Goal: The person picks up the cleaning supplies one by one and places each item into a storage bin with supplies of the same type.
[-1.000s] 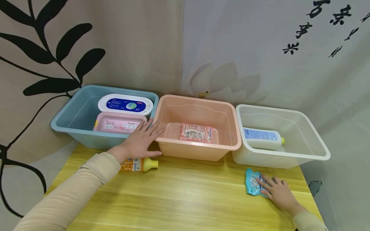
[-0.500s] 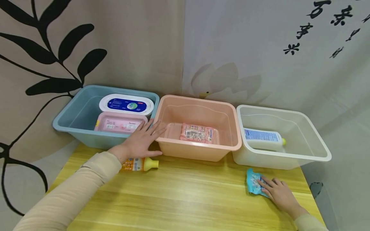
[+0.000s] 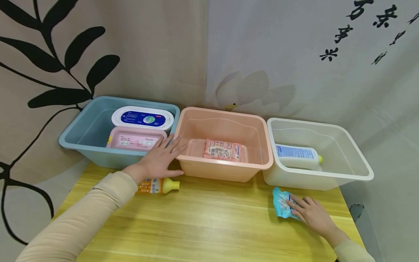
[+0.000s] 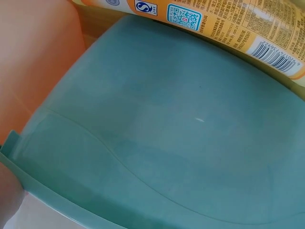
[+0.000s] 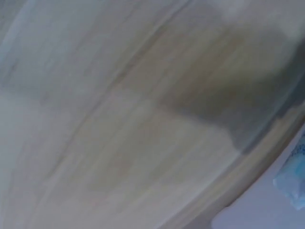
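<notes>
My right hand (image 3: 311,214) pinches a light-blue soft packet (image 3: 282,203), seemingly wet wipes, just off the tabletop at the right; its near end is hidden by my fingers. In the right wrist view only a corner of the packet (image 5: 291,181) shows. Spread fingers of my left hand (image 3: 160,158) rest on the adjoining rims of the blue bin (image 3: 73,145) and the peach bin (image 3: 222,173). Beneath that wrist lies an orange bottle with a yellow cap (image 3: 170,185), partly covered by the arm; the left wrist view shows its printed label (image 4: 228,24).
The blue bin holds a white oval tub (image 3: 142,118) and a pink box (image 3: 135,138). A pink packet (image 3: 222,150) lies in the peach bin. A white bottle (image 3: 296,156) lies in the white bin (image 3: 327,178). All three bins line the back of the wooden table (image 3: 209,218).
My right hand has moved slightly left and up with the blue packet, which now tilts and casts a shadow below it. My left hand stays in place.
</notes>
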The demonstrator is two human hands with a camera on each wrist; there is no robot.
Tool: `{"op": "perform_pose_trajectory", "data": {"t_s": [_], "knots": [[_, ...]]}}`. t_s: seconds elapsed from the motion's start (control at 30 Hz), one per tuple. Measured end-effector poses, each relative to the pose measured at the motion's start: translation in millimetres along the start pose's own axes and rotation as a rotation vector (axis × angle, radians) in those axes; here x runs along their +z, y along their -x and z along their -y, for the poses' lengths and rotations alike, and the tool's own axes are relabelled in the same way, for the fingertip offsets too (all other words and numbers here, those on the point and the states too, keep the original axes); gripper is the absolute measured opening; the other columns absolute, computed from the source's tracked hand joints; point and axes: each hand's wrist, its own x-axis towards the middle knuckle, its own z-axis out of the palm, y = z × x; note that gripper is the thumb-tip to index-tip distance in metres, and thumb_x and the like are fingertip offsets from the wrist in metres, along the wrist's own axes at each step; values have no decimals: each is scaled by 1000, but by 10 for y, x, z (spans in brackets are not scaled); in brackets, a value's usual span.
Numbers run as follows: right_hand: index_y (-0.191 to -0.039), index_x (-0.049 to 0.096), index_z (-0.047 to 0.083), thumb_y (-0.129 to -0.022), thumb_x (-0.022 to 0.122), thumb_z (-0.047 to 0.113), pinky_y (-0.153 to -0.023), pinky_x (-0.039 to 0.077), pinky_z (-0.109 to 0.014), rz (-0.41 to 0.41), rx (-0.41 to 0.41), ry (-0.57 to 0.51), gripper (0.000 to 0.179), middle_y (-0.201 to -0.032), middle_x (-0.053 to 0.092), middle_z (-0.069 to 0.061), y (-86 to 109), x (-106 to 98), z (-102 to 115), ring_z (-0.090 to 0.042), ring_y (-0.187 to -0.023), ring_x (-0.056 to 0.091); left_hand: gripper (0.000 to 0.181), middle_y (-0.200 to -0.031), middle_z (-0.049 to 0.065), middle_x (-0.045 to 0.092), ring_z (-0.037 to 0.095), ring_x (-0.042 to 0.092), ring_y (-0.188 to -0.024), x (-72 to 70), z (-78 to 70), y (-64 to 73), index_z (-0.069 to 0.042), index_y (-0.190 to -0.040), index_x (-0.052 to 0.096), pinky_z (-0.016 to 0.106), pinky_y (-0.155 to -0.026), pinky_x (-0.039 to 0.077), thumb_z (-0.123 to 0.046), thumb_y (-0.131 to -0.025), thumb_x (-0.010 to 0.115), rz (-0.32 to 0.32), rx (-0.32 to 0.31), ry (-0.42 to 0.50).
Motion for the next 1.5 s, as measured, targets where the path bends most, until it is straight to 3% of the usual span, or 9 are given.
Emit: {"op": "perform_pose_trajectory", "data": {"t_s": [0.7, 1.17, 1.5], "knots": [[-120, 65, 19, -99, 26, 49, -70, 40, -29, -79, -153, -3, 54, -122, 64, -5, -436, -420, 174, -11, -85, 46, 91, -158, 12, 10, 39, 5, -144, 12, -1, 6, -23, -152, 12, 58, -115, 8, -67, -82, 51, -2, 0, -4], [-119, 66, 18, -99, 23, 49, -68, 39, -28, -139, -200, -14, 58, -118, 66, -5, -692, -728, 237, -11, -80, 45, 91, -158, 12, 9, 39, 4, -144, -9, -6, -5, -23, -152, 12, 58, -115, 8, -66, -82, 51, -3, 3, 5], [-120, 66, 19, -99, 23, 49, -70, 41, -28, -125, -237, 0, 56, -120, 65, -5, -778, -774, 303, -12, -83, 48, 92, -159, 13, 4, 40, 1, -144, -56, 5, 0, -23, -152, 8, 59, -115, 3, -65, -83, 52, 43, 16, 27]]}}
